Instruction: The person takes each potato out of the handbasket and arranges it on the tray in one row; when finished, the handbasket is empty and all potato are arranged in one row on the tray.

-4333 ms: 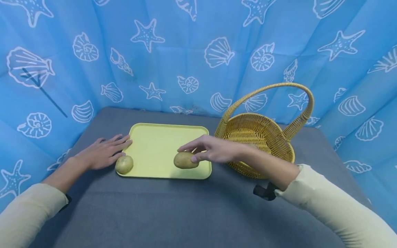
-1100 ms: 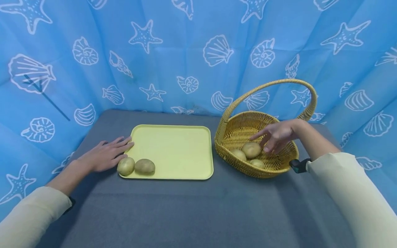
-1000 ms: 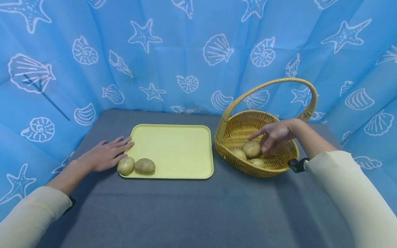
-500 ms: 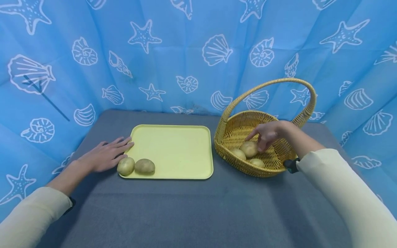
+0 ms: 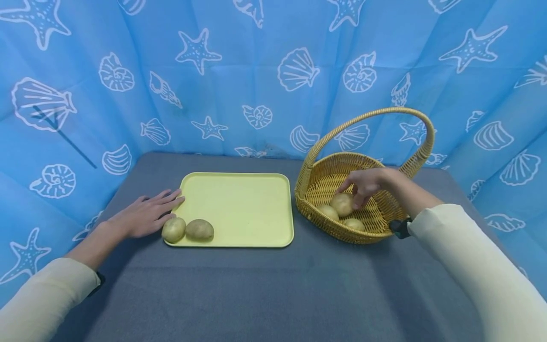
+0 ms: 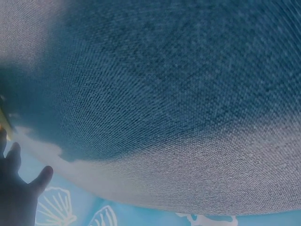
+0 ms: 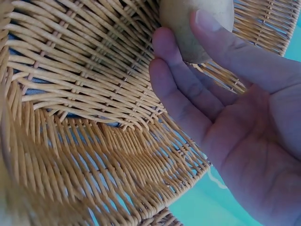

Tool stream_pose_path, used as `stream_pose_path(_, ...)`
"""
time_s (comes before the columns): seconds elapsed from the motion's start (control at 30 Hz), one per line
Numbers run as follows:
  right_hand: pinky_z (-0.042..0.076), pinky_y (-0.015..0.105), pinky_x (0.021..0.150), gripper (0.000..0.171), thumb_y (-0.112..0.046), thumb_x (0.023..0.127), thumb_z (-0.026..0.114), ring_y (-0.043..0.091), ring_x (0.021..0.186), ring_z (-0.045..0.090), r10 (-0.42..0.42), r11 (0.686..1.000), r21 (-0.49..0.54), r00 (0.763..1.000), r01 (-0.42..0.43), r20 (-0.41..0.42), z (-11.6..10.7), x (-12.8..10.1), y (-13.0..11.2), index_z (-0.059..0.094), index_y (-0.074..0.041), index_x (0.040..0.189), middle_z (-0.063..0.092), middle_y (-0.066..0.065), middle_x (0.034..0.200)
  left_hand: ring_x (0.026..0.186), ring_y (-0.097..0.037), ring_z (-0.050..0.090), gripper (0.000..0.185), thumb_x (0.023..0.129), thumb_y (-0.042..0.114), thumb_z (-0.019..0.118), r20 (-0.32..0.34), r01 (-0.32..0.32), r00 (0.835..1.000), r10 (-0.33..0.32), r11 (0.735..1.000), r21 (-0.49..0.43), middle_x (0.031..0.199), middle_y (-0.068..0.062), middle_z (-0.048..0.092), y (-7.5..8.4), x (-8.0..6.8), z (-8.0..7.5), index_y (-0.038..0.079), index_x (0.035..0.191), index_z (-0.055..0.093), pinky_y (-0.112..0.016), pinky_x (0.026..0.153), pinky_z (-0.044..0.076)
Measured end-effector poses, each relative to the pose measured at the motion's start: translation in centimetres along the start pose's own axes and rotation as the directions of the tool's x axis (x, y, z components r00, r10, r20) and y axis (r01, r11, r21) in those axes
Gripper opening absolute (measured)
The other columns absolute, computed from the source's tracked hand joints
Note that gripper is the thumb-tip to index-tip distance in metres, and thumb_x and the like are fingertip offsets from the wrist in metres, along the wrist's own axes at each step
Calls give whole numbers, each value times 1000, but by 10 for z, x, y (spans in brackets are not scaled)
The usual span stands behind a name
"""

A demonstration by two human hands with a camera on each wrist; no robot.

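Observation:
My right hand [image 5: 366, 184] reaches into the wicker basket [image 5: 324, 228] and pinches a potato [image 5: 342, 204] between thumb and fingers. In the right wrist view the thumb lies on the near side of this potato [image 7: 181, 21], with fingertips against its lower side. Two other potatoes, one to the left [image 5: 327, 213] and one in front [image 5: 354, 224], lie beside it in the basket. Fingers spread, my left hand [image 5: 145, 216] rests on the left rim of the yellow tray [image 5: 239, 204]. A round potato [image 5: 173, 230] and a longer potato [image 5: 199, 230] sit side by side in the tray's near left corner.
The basket's tall arched handle [image 5: 367, 115] rises behind the right hand. A grey cloth [image 5: 239, 294] covers the table. Behind and at both sides hangs a blue curtain [image 5: 239, 76] with shells and starfish on it.
A potato that the right hand held over the tray now lies beside the round one. The right hand has since moved to the basket and closed on another potato. The left hand stays put.

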State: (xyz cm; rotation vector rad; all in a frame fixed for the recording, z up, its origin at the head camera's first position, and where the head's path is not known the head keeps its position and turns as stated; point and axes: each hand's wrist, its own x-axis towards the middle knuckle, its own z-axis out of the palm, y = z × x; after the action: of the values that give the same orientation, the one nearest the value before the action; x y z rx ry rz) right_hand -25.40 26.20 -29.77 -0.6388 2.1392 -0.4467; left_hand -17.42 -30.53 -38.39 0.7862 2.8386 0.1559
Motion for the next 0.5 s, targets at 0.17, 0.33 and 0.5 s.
stream_pose_path(0.17, 58, 37, 80, 68, -1, 80, 78, 41, 105, 67, -61, 994, -91, 998, 59, -16, -2, -9, -1, 47, 13, 139, 61, 35, 120, 147, -41, 23, 59, 107, 43, 40, 0, -1, 1000, 1, 1000, -4, 162, -13, 26, 0, 1, 2, 12, 157, 33, -73, 106, 22)
stream_pose_path(0.33, 57, 33, 80, 70, -2, 79, 79, 28, 97, 70, -97, 993, -76, 995, 96, -10, -5, -25, -5, 47, 12, 140, 71, 19, 106, 147, -41, 24, 58, 107, 42, 41, 0, 0, 1000, 0, 1000, -5, 162, -13, 27, 1, 2, 1, 12, 157, 33, -73, 106, 22)
stream_pose_path(0.5, 56, 31, 80, 71, -3, 78, 79, 21, 92, 69, -133, 987, -97, 991, 130, -21, -4, -39, -24, 50, 7, 142, 73, 8, 101, 147, -42, 24, 58, 108, 41, 41, -6, -1, 1000, 1, 1000, 3, 162, -14, 27, 1, 1, 0, 11, 157, 34, -72, 106, 23)
